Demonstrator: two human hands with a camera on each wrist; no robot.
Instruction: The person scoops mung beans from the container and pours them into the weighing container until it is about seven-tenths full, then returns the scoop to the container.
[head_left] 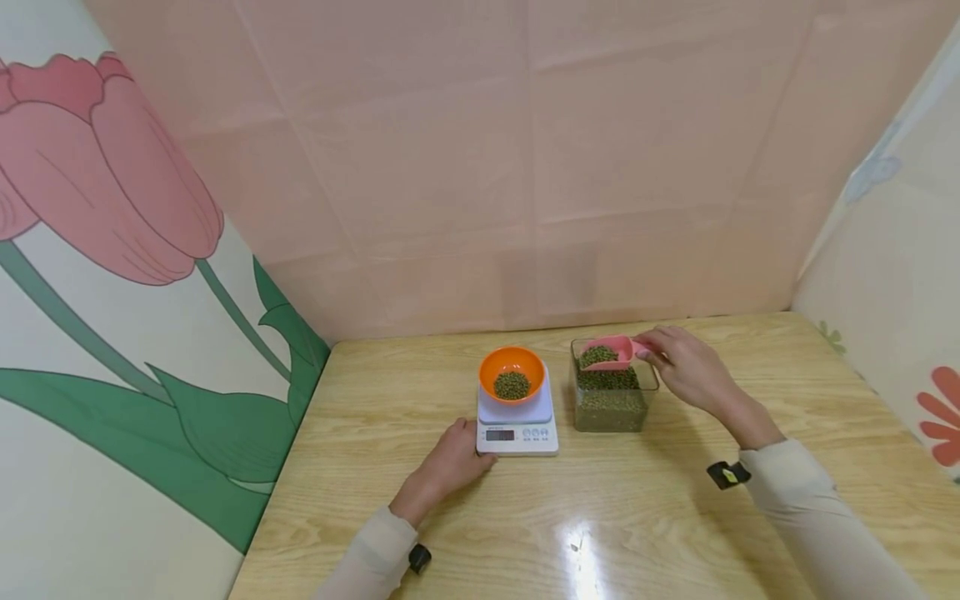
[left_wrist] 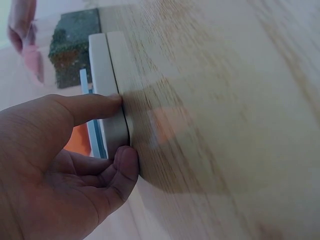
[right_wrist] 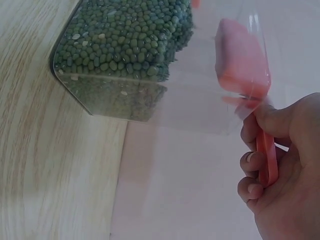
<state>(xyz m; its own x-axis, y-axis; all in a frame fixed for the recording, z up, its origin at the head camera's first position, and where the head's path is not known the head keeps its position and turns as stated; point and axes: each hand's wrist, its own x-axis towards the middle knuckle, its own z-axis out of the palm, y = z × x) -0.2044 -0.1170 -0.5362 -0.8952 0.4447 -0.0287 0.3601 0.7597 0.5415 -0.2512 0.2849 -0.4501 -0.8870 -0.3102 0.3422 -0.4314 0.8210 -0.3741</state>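
Observation:
My right hand (head_left: 686, 364) grips the handle of a pink scoop (head_left: 621, 348), its fingers curled round it in the right wrist view. Green mung beans (head_left: 600, 357) fill the scoop, which is held at the top of a clear container (head_left: 611, 421). More mung beans (right_wrist: 125, 37) lie inside that container. With thumb and curled fingers, my left hand (head_left: 452, 460) holds the front left corner of a white kitchen scale (head_left: 517, 442). On the scale sits an orange bowl (head_left: 491, 360) with a small heap of mung beans (head_left: 512, 386). The display's digits are too small to read.
The scale and the container stand side by side on a wooden table (head_left: 600, 517). A pinkish covering (head_left: 450, 167) rises behind the table. At the left is a panel with a painted tulip (head_left: 97, 167), and a pale flowered panel (head_left: 885, 275) flanks the right.

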